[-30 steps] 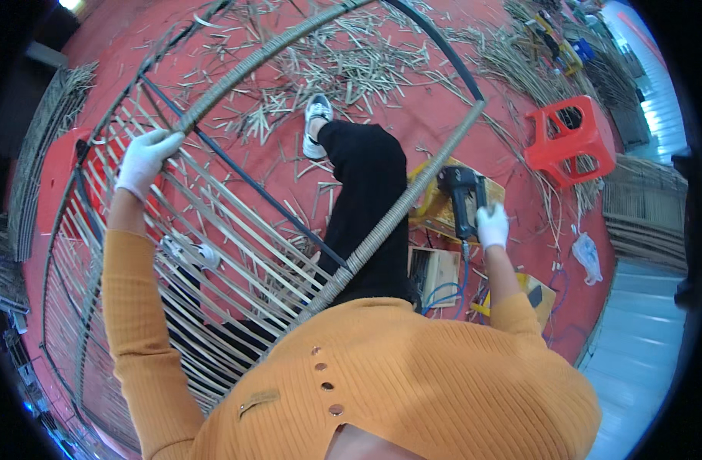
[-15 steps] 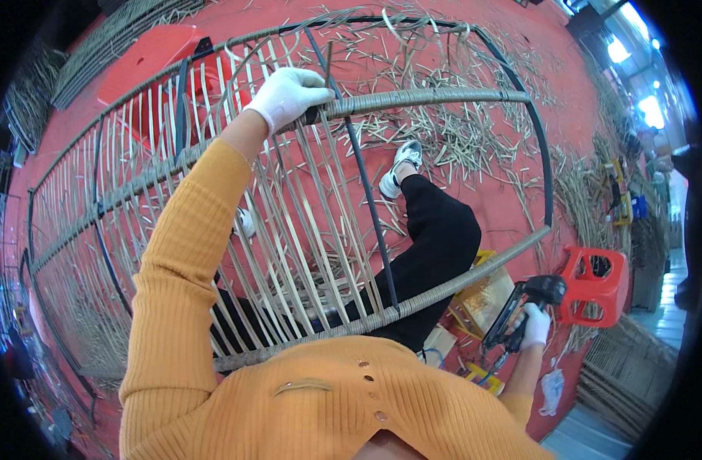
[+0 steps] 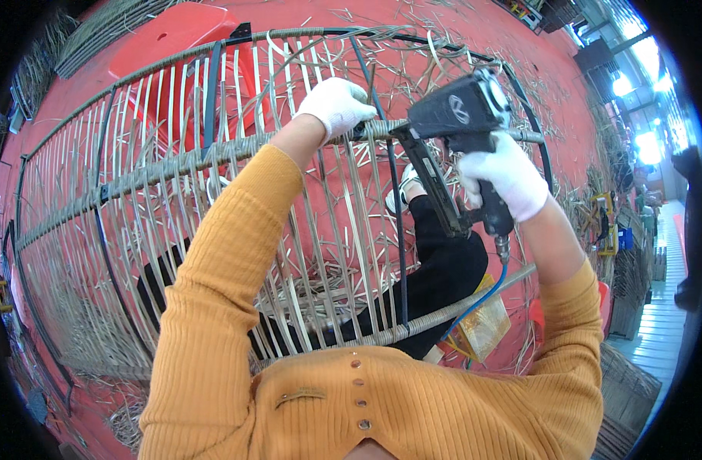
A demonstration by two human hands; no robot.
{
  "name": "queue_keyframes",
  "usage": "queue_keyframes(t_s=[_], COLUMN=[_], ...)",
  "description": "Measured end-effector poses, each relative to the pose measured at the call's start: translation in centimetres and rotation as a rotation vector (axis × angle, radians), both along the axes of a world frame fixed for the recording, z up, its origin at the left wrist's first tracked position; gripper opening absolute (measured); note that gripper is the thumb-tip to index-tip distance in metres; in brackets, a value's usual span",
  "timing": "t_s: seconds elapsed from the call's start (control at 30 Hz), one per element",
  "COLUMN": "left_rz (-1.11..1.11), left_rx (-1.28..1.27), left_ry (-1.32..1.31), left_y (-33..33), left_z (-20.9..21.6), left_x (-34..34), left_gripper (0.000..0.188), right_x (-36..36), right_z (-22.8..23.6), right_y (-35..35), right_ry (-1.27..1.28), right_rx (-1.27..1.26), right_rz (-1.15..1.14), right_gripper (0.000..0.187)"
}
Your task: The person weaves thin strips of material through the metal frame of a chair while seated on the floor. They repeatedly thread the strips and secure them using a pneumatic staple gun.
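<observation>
A large frame of dark metal bars (image 3: 401, 261) leans across my lap, strung with rows of pale split strips (image 3: 290, 253). A crossbar (image 3: 175, 165) wrapped in brown-green cane runs through its middle. My left hand (image 3: 336, 107), in a white glove, is closed over this crossbar, its thumb beside a small black piece at the bar. A thin strip end stands up just beyond the fingers. My right hand (image 3: 508, 176), also gloved, grips the handle of a black nail gun (image 3: 458, 111). The gun's nose is at the crossbar, just right of my left hand; whether it touches cannot be seen.
A blue air hose (image 3: 481, 299) runs down from the gun. Behind the frame stands a red plastic chair (image 3: 175, 38). Cut strips litter the red floor (image 3: 512, 38). A yellow box-like thing (image 3: 481, 330) lies by my right knee, with bundles of cane (image 3: 634, 284) farther right.
My right hand has brought the nail gun up from beside the red stool at the lower right to the crossbar. My left hand and the frame now appear farther right and slightly lower.
</observation>
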State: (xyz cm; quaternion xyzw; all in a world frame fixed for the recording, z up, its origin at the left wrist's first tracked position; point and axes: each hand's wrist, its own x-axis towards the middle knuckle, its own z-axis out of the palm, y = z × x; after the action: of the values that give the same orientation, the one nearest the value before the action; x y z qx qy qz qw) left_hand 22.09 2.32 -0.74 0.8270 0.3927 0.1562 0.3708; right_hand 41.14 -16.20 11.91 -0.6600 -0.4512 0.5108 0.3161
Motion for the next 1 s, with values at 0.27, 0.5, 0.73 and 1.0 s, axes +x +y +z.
queue_keyframes(t_s=[0.27, 0.5, 0.73, 1.0], left_rz=[-0.029, -0.058, 0.005, 0.056], left_rx=[0.033, 0.022, 0.038, 0.434], left_ry=[0.027, 0.027, -0.064, 0.173], left_y=[0.0, 0.5, 0.1, -2.4], left_z=[0.2, -0.7, -0.5, 0.3], left_x=[-0.2, 0.0, -0.3, -0.6], left_gripper=[0.035, 0.034, 0.033, 0.032], right_x=[-0.6, -0.6, -0.7, 5.0], right_z=[0.9, 2.2, 0.9, 1.8], right_y=[4.2, 6.4, 3.8, -21.0], right_ry=[-0.128, -0.224, -0.268, 0.077], right_rx=[-0.158, -0.225, -0.126, 0.125], right_rz=[0.042, 0.212, 0.149, -0.651], right_gripper=[0.016, 0.013, 0.014, 0.015])
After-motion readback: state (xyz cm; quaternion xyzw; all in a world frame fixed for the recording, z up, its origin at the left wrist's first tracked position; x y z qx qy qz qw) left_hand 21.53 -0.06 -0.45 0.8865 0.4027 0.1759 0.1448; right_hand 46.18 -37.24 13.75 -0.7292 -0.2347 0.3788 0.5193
